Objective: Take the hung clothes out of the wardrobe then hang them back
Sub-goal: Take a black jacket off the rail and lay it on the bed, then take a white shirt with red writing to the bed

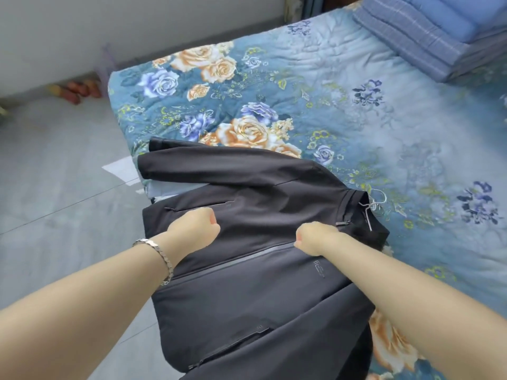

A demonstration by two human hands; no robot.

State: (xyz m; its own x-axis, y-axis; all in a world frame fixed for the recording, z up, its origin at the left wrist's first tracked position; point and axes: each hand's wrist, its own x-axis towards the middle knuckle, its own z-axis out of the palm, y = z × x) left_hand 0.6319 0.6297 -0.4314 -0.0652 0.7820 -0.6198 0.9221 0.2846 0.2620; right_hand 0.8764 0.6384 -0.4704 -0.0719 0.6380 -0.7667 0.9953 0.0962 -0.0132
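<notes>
A black zip-up jacket (255, 283) lies front-up on the near corner of the bed, one sleeve stretched across towards the bed's left edge. A metal hanger hook (377, 202) sticks out of its collar on the right. My left hand (196, 227), with a bracelet on its wrist, rests on the jacket's chest with fingers curled under. My right hand (315, 238) sits by the zipper near the collar, fingers curled too. Whether either hand pinches the fabric is hidden.
The bed carries a blue floral quilt (329, 111). A stack of folded blue bedding (439, 31) lies at its far right. Grey tiled floor (55, 174) lies to the left, with slippers (79, 90) by the white wall. White cloth (164, 189) shows under the jacket sleeve.
</notes>
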